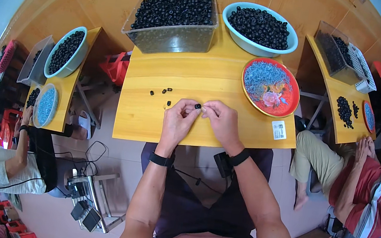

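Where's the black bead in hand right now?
Head view, about centre: the black bead is pinched by the left hand with the right hand beside it, right of the loose beads on the yellow table.

We see a black piece (198,106) mid-frame, a yellow counter (182,73), and, right of centre, a red flower-patterned plate (294,93).

Over the near half of the yellow wooden worktop (136,118) I see the left hand (179,120) pinching a small cylindrical black piece (198,106); the right hand's (222,121) fingertips sit just beside it, their grip unclear from here. Loose black pieces (164,91) lie toward the left edge. A heaped clear plastic box (177,40) fills the far left corner, a pale-blue bowl (260,49) the far right; a round red tray (287,102) of tiny blue bits (263,76) rests by the right edge.
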